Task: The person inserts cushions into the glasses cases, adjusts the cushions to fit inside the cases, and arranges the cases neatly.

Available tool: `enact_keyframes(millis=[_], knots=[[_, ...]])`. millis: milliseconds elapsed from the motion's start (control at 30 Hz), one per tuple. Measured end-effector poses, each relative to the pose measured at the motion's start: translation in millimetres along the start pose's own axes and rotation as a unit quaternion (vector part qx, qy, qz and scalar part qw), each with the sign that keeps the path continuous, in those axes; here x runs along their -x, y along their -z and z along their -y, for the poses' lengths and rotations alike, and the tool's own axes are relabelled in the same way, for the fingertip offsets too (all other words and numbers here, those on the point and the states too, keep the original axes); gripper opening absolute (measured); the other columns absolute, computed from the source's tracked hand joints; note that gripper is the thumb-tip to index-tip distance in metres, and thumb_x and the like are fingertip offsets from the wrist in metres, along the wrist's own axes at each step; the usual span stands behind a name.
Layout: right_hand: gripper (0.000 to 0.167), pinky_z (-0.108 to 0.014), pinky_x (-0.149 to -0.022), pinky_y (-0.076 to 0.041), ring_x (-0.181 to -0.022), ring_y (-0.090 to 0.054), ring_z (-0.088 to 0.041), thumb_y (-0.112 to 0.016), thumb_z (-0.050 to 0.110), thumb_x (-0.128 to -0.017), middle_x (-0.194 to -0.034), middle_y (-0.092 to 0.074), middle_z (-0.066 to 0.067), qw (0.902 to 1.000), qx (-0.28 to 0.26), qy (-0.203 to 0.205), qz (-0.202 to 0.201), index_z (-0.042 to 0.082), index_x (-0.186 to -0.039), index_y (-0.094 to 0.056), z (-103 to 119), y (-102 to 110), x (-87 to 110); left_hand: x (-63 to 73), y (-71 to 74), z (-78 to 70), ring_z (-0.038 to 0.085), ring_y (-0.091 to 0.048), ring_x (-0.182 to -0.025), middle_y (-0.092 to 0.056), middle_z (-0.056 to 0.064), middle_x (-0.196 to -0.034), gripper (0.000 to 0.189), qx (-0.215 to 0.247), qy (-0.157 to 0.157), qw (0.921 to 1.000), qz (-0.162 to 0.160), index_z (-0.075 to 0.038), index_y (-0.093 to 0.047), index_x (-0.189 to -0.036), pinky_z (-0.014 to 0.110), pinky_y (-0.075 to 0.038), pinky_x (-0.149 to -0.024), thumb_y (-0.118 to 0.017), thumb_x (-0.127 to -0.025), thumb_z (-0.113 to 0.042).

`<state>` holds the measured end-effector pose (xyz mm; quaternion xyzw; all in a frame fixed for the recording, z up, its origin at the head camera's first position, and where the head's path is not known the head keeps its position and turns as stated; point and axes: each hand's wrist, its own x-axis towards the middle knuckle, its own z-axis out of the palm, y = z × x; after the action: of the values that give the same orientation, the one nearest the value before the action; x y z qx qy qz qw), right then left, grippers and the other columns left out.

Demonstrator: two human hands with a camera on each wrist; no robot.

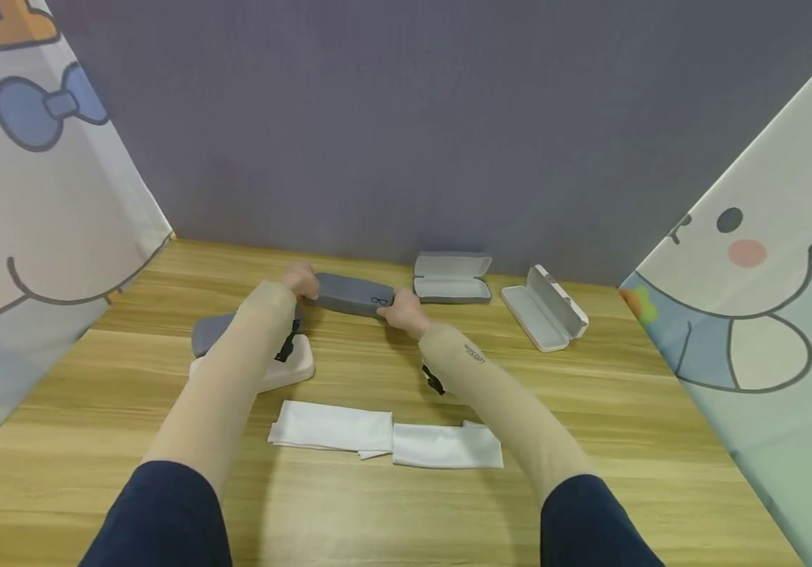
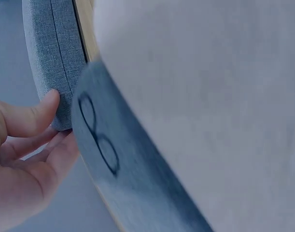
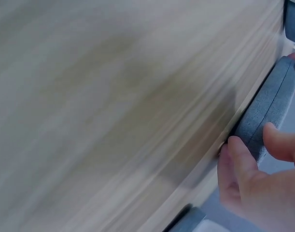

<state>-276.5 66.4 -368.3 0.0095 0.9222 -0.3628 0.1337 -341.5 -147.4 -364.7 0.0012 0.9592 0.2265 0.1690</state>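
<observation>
My left hand and right hand grip opposite ends of a closed grey glasses case near the back of the table. It has a small glasses print near its right end. In the left wrist view, the thumb of my left hand lies against the case, with fingers at its other side. The right wrist view has my right hand pinching the near end of the case between thumb and fingers. Beside my left forearm lie another grey case and a white case, both partly hidden.
An open grey glasses case stands at the back, right of my hands. Farther right is an open white case. Two folded white cloths lie side by side in front. A grey wall rises behind the wooden table.
</observation>
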Motion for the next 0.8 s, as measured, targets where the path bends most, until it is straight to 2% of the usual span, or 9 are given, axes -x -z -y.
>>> enact_keyframes(millis=[33, 67, 200, 267, 400, 533, 633, 733, 800], knots=[[0.021, -0.026, -0.058, -0.035, -0.060, -0.037, -0.014, -0.062, 0.017, -0.094, -0.070, -0.039, -0.001, 0.9999, 0.001, 0.006, -0.009, 0.007, -0.080, -0.049, 3.0, -2.0, -0.9, -19.0, -4.3, 14.8, 0.017, -0.056, -0.057, -0.063, 0.013, -0.088, 0.023, -0.003, -0.012, 0.9998, -0.015, 0.003, -0.063, -0.102, 0.027, -0.050, -0.055, -0.066, -0.085, -0.013], [0.021, -0.026, -0.057, -0.035, -0.061, -0.038, -0.014, -0.063, 0.016, -0.093, -0.071, -0.040, -0.001, 0.9998, -0.001, 0.011, -0.016, 0.007, -0.080, -0.050, 5.9, -4.0, -2.1, -27.0, -4.6, 21.9, 0.017, -0.057, -0.060, -0.064, 0.013, -0.089, 0.023, -0.011, -0.011, 0.9997, -0.020, 0.002, -0.063, -0.100, 0.028, -0.052, -0.057, -0.066, -0.084, -0.013], [0.034, -0.024, -0.051, -0.033, -0.054, -0.035, -0.013, -0.066, 0.016, -0.091, -0.059, -0.036, 0.001, 0.9994, -0.004, 0.017, -0.029, 0.010, -0.064, -0.046, 16.6, -13.8, -6.6, -30.1, 0.0, 36.9, 0.021, -0.053, -0.062, -0.060, 0.019, -0.092, 0.022, 0.009, 0.000, 0.9992, -0.039, 0.008, -0.062, -0.100, 0.030, -0.049, -0.057, -0.063, -0.084, -0.007], [0.043, -0.024, -0.048, -0.030, -0.049, -0.031, -0.012, -0.066, 0.017, -0.091, -0.053, -0.031, 0.002, 0.9995, -0.012, 0.013, -0.025, 0.013, -0.057, -0.040, 21.1, -18.7, -7.7, 5.6, 12.2, 22.8, 0.021, -0.051, -0.065, -0.058, 0.019, -0.093, 0.022, 0.016, 0.024, 0.9992, -0.027, 0.011, -0.059, -0.104, 0.032, -0.048, -0.061, -0.058, -0.086, -0.003], [0.040, -0.023, -0.048, -0.030, -0.050, -0.033, -0.012, -0.066, 0.018, -0.092, -0.055, -0.034, 0.001, 0.9992, -0.019, 0.016, -0.031, 0.011, -0.060, -0.043, 28.8, -27.5, -8.0, 41.8, 23.2, 18.7, 0.019, -0.048, -0.063, -0.051, 0.014, -0.082, 0.017, 0.022, 0.019, 0.9989, -0.036, 0.012, -0.056, -0.096, 0.025, -0.043, -0.057, -0.056, -0.086, -0.001], [0.016, -0.025, -0.060, -0.040, -0.070, -0.050, -0.017, -0.063, 0.018, -0.093, -0.082, -0.058, -0.008, 0.9989, -0.007, 0.029, -0.036, 0.001, -0.092, -0.063, 37.0, -34.0, -5.5, 56.5, 28.9, 22.6, 0.020, -0.048, -0.065, -0.048, 0.011, -0.078, 0.013, 0.026, 0.032, 0.9980, -0.048, 0.009, -0.054, -0.091, 0.024, -0.040, -0.054, -0.057, -0.084, -0.001], [0.036, -0.028, -0.079, -0.049, -0.099, -0.059, -0.022, -0.061, 0.018, -0.095, -0.121, -0.062, -0.014, 0.9989, 0.002, 0.039, -0.026, -0.003, -0.124, -0.058, 43.5, -39.1, -3.8, 60.1, 30.9, 30.4, 0.019, -0.048, -0.064, -0.048, 0.009, -0.075, 0.010, 0.037, 0.047, 0.9969, -0.051, 0.007, -0.054, -0.091, 0.025, -0.040, -0.053, -0.055, -0.084, 0.000], [0.045, -0.032, -0.092, -0.049, -0.117, -0.056, -0.024, -0.059, 0.018, -0.095, -0.139, -0.053, -0.016, 0.9987, 0.009, 0.047, -0.017, -0.004, -0.134, -0.051, 48.7, -44.0, -4.0, 62.7, 32.3, 37.0, 0.019, -0.048, -0.064, -0.048, 0.009, -0.074, 0.011, 0.045, 0.056, 0.9960, -0.052, 0.007, -0.054, -0.093, 0.025, -0.040, -0.054, -0.055, -0.085, 0.000], [0.041, -0.031, -0.087, -0.050, -0.111, -0.057, -0.025, -0.059, 0.017, -0.095, -0.135, -0.056, -0.017, 0.9986, 0.007, 0.050, -0.013, -0.004, -0.130, -0.054, 50.6, -46.0, -4.9, 63.4, 32.8, 39.1, 0.019, -0.047, -0.063, -0.048, 0.009, -0.074, 0.012, 0.039, 0.059, 0.9960, -0.056, 0.007, -0.055, -0.094, 0.025, -0.040, -0.053, -0.055, -0.085, -0.001]])
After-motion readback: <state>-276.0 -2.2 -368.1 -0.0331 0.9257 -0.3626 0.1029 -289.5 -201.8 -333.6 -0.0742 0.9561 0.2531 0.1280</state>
